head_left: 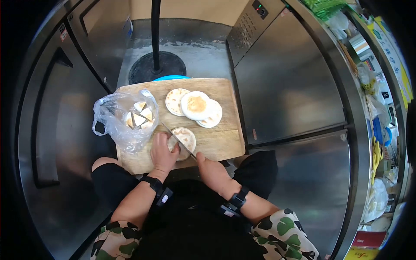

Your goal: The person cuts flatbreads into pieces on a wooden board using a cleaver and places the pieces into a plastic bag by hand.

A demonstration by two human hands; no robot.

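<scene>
My right hand (213, 172) grips a knife (176, 138), its blade running up and to the left across a round flatbread (186, 137). Curled fingers of my left hand (163, 152) press on the left side of this flatbread, close beside the blade. The bread lies on a wooden cutting board (221, 141) at my knees. Farther up the board, several whole flatbreads (197, 104) overlap one another, the top one browned in the middle. To the left, an open clear plastic bag (130, 138) holds several cut bread wedges (139, 119).
Steel cabinets (286, 78) stand close on the right, with another steel door (69, 117) on the left. Beyond the board, a black pole (155, 34) rises from a round base. A blue rim (171, 78) shows beneath the board. Bags and packages crowd the far-right counter.
</scene>
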